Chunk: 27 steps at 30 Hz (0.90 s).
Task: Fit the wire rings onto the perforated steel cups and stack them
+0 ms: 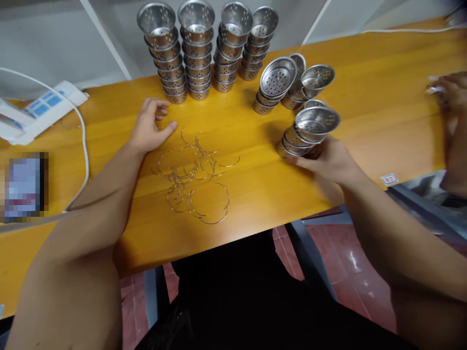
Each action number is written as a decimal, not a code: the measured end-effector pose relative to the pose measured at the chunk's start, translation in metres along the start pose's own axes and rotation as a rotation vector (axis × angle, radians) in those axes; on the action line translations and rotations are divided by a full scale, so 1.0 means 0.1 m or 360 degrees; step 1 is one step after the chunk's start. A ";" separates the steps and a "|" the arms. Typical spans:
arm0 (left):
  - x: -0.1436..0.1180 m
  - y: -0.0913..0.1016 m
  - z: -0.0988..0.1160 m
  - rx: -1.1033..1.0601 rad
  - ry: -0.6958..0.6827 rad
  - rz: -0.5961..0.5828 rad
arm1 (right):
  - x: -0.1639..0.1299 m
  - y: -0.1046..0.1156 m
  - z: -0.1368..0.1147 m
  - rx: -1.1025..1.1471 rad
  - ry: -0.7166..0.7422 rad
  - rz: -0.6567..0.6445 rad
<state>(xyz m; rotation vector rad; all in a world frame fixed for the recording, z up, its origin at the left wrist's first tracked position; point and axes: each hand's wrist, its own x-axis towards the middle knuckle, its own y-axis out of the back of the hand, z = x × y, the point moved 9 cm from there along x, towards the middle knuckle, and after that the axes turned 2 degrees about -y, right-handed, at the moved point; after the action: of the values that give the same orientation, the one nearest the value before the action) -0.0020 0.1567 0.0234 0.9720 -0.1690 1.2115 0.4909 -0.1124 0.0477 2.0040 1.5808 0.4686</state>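
My right hand grips a short leaning stack of perforated metal cups on the orange table. My left hand rests open on the table, fingers curled loosely, just above a pile of thin wire rings. Two more tilted stacks of the same cups lie behind the held stack. Several upright stacks of cups stand along the table's far edge.
A white cable and a white box with blue labels lie at the left. Another person's hand is at the right edge. A small sticker sits near the table's front edge. Red floor tiles show below.
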 end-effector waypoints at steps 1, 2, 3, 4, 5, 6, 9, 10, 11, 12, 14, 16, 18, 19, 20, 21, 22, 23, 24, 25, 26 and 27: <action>0.00 0.00 0.01 0.0007 -0.0005 -0.0002 | -0.07 0.13 0.05 -0.0011 -0.0075 0.0068; 0.00 0.01 0.02 0.0013 -0.0014 -0.0003 | -0.12 0.24 0.08 -0.0050 -0.0135 0.0126; -0.01 0.01 0.04 0.0017 -0.0026 -0.0005 | -0.16 0.35 0.11 -0.0099 -0.0182 0.0175; -0.01 0.01 0.07 0.0019 -0.0042 -0.0005 | -0.18 0.44 0.12 -0.0160 -0.0208 0.0218; -0.01 0.02 0.09 0.0022 -0.0059 -0.0002 | -0.18 0.51 0.14 -0.0212 -0.0229 0.0239; -0.01 0.03 0.12 0.0029 -0.0070 0.0001 | -0.16 0.57 0.17 -0.0257 -0.0250 0.0257; -0.02 0.03 0.17 0.0104 -0.0016 -0.0026 | -0.05 0.75 0.36 -0.0403 -0.0317 0.0393; -0.02 0.03 0.18 0.0145 0.0031 -0.0044 | 0.00 0.80 0.44 -0.0454 -0.0332 0.0449; -0.02 0.03 0.19 0.0183 0.0080 -0.0062 | 0.05 0.82 0.51 -0.0495 -0.0336 0.0479; -0.02 0.02 0.19 0.0212 0.0127 -0.0080 | 0.09 0.85 0.58 -0.0526 -0.0335 0.0509; -0.02 0.02 0.20 0.0242 0.0190 -0.0108 | 0.16 0.87 0.66 -0.0549 -0.0335 0.0534; -0.02 0.02 0.18 0.0245 0.0203 -0.0124 | 0.19 0.89 0.67 -0.0562 -0.0350 0.0557; -0.02 0.01 0.15 0.0237 0.0169 -0.0126 | 0.21 0.90 0.62 -0.0579 -0.0398 0.0576; -0.03 0.01 0.13 0.0229 0.0139 -0.0124 | 0.22 0.91 0.60 -0.0590 -0.0425 0.0590; -0.03 0.01 0.11 0.0221 0.0106 -0.0128 | 0.24 0.92 0.58 -0.0601 -0.0446 0.0604; -0.04 0.01 0.10 0.0215 0.0075 -0.0134 | 0.26 0.92 0.58 -0.0604 -0.0458 0.0601; -0.04 0.00 0.09 0.0209 0.0048 -0.0139 | 0.28 0.92 0.59 -0.0600 -0.0453 0.0589; -0.05 0.00 0.08 0.0206 0.0029 -0.0142 | 0.29 0.93 0.61 -0.0598 -0.0420 0.0602; -0.06 0.00 0.07 0.0204 0.0018 -0.0143 | 0.29 0.96 0.62 -0.0601 -0.0360 0.0665; -0.06 0.00 0.06 0.0205 0.0015 -0.0143 | 0.27 1.02 0.61 -0.0597 -0.0254 0.0796; -0.07 0.00 0.06 0.0207 0.0019 -0.0144 | 0.21 1.09 0.56 -0.0573 -0.0087 0.0982; -0.07 0.00 0.05 0.0211 0.0025 -0.0146 | 0.11 1.14 0.48 -0.0529 0.0137 0.1189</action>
<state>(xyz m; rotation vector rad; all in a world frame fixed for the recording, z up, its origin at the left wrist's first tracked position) -0.0026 0.1486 0.0222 1.0734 -0.0312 1.1568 0.6097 -0.1301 0.0783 2.2625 0.6730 1.0278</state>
